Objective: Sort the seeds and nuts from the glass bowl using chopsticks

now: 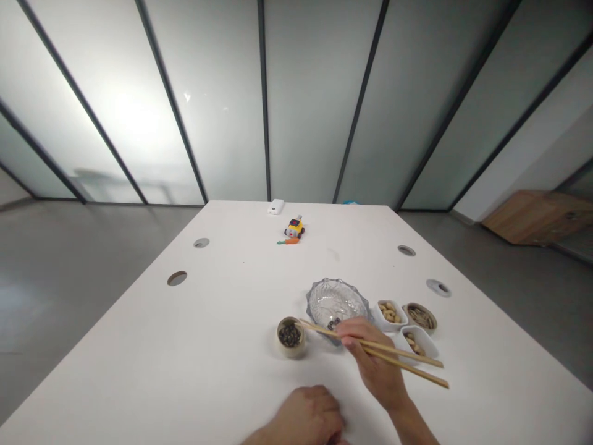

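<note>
My right hand (pixel 373 355) is closed around a pair of wooden chopsticks (pixel 403 353). Their tips reach left to the rim of a small round cup (pixel 291 351) that holds dark beans or seeds (pixel 290 335); whether the tips grip one is too small to tell. Behind the hand stands a scalloped clear glass bowl (pixel 334 295), with a few dark pieces (pixel 333 322) near its front side. My left hand (pixel 311 413) rests on the table in front of the cup, fingers curled into a loose fist, and nothing shows in it.
Right of the bowl sit two white dishes with nuts (pixel 389 312) and pale brown pieces (pixel 414 343), beside a round cup of striped seeds (pixel 420 316). Farther back on the white table (pixel 208 346) are a yellow toy vehicle (pixel 295 227), an orange-green toy (pixel 289 241) and a white box (pixel 276 207).
</note>
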Action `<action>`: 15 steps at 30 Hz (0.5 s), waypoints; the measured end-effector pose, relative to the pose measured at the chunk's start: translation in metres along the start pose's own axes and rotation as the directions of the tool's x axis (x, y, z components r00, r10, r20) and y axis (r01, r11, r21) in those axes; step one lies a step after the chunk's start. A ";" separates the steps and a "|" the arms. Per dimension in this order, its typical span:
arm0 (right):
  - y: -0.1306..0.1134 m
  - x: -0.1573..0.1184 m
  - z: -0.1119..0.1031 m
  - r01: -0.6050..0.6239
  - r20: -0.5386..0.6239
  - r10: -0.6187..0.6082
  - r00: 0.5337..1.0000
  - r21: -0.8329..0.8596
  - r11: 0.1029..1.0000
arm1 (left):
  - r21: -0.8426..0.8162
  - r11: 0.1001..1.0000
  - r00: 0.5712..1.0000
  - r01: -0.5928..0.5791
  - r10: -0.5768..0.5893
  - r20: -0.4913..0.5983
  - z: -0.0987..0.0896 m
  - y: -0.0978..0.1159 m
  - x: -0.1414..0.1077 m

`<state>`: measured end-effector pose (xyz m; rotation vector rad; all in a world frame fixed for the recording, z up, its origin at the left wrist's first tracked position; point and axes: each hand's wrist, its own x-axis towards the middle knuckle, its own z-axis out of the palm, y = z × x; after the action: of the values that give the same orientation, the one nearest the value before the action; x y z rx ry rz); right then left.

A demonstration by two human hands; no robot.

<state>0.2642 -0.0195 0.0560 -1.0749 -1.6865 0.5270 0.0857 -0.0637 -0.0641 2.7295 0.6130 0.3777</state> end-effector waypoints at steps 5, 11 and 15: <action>0.021 0.003 -0.038 -0.087 -0.141 0.060 0.988 -0.201 0.976 | 0.046 0.997 0.999 -0.054 0.054 0.008 0.004 -0.005 0.000; 0.029 0.003 -0.046 -0.106 0.045 0.125 0.991 -0.289 0.951 | 0.076 0.995 0.998 -0.060 0.059 0.013 0.000 -0.002 0.002; 0.028 0.003 -0.040 -0.114 0.179 0.168 0.970 -0.278 0.954 | 0.027 0.999 0.999 -0.029 0.028 0.044 -0.005 0.002 0.001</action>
<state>0.3119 -0.0086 0.0511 -1.3840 -1.9052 0.5236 0.0860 -0.0633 -0.0587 2.7673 0.5724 0.3175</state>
